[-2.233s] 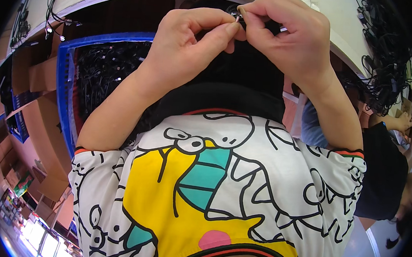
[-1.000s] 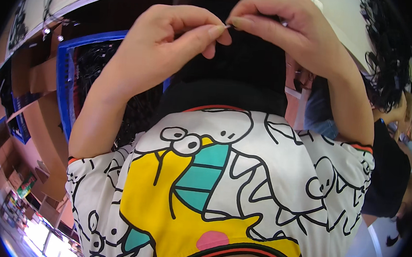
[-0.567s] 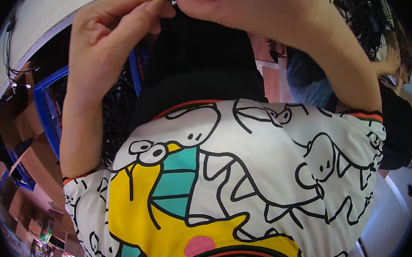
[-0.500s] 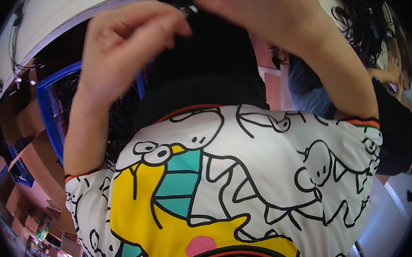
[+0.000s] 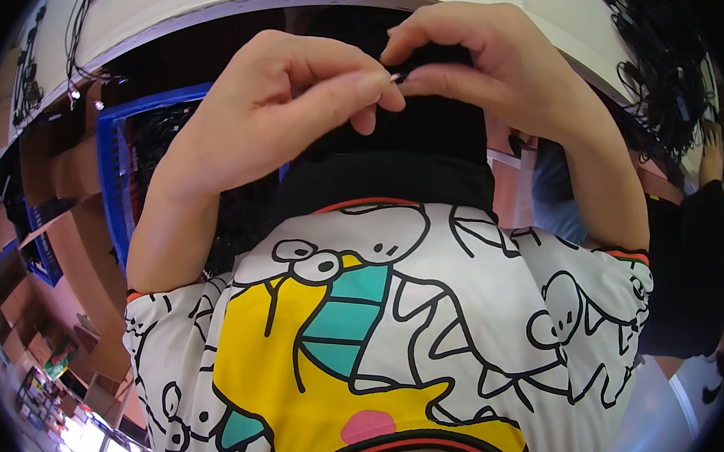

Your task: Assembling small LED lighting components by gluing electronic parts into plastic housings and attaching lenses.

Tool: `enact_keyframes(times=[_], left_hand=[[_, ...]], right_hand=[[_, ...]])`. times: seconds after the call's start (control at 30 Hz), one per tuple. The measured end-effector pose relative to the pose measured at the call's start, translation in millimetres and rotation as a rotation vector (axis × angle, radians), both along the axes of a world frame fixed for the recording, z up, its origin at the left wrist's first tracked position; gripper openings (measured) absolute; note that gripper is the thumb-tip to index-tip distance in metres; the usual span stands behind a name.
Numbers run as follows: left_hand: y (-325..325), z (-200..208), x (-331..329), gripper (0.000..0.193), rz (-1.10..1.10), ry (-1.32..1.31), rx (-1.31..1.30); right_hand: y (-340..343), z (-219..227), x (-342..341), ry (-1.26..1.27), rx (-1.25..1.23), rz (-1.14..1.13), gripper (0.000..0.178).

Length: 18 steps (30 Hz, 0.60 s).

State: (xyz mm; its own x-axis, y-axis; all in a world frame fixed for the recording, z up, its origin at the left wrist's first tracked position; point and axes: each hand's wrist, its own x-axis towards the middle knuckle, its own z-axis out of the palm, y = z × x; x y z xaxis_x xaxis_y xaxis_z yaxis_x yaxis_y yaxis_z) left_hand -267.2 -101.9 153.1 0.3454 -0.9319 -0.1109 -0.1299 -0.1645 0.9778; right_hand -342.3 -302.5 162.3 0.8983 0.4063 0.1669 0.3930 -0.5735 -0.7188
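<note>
My left hand (image 5: 274,106) and my right hand (image 5: 501,66) meet in front of my body, above the black cloth over my lap. A small black piece with a silver end (image 5: 397,78) sits between the fingertips; its full shape is hidden. The left thumb and index finger pinch its silver side. On its other side lies the right thumb, with the right index finger curled above. Whether the piece runs on into a cable cannot be made out.
A white table edge (image 5: 252,2) curves past beyond my hands. Black cables (image 5: 78,26) lie at its left, and a large tangle of black cables (image 5: 662,75) at its right. A blue crate (image 5: 113,167) stands lower left near cardboard boxes (image 5: 82,265). Another person's hand (image 5: 711,150) is at far right.
My hands were apart and blurred, the right one higher at the upper edge. Now the right has come down and the left has moved right, so their fingertips meet at the small piece.
</note>
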Motion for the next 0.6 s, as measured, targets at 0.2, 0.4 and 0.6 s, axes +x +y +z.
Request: enact_keyframes(times=[0.2,0.4,0.6], left_hand=[[15,-7,16,0.042,0.244,0.140,0.132],[24,-14,20,0.021,0.220,0.125,0.022],[21,-14,24,0.016,0.199,0.035,0.064]], right_hand=[[12,-8,3,0.253,0.110,-0.123,0.010],[15,-15,8,0.391,0.223,-0.170,0.009],[15,-17,12,0.395,0.232,-0.118,0.011]])
